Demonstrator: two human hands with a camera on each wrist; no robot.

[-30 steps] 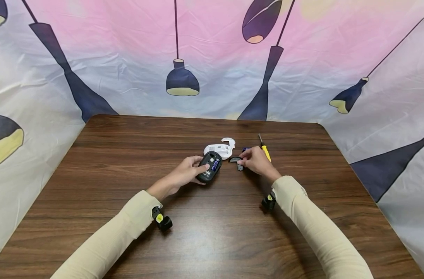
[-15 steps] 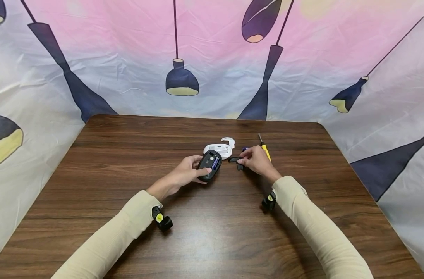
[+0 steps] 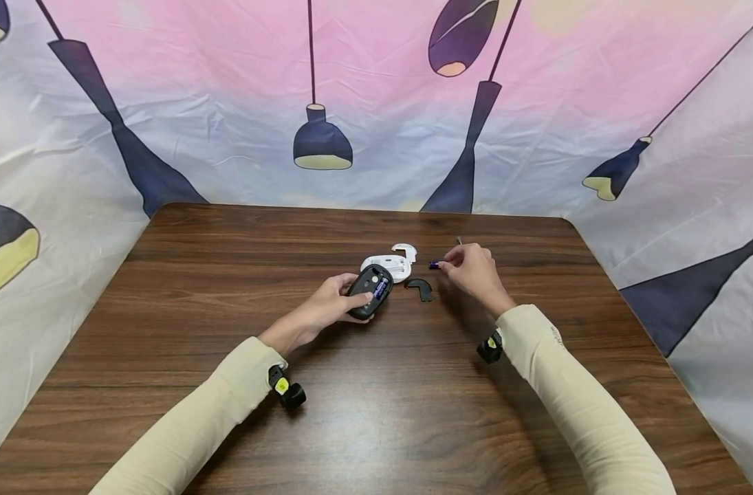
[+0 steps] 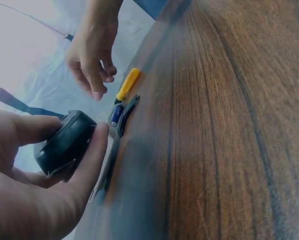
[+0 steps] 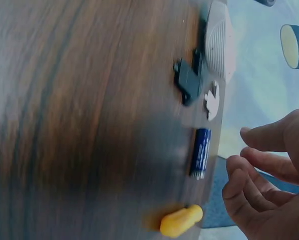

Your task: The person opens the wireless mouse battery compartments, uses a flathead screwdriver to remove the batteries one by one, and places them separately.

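Note:
My left hand grips a black computer mouse, its underside turned up, thumb on that face. A blue battery sits in the mouse's uncovered compartment. In the left wrist view the fingers wrap the mouse's sides. My right hand hovers by a second blue battery lying on the table. The right wrist view shows a gap between the fingertips and this battery, thumb and fingers apart and holding nothing. The black battery cover lies on the table between the hands.
Behind the black mouse lies a white mouse, underside up, with its white cover just beyond. A screwdriver with a yellow handle lies by the loose battery, mostly hidden by my right hand in the head view. A printed cloth hangs behind the table.
My right hand has left the black cover and moved away and to the right, toward the loose battery. The cover stays on the table. My left hand still holds the black mouse, tilted slightly differently.

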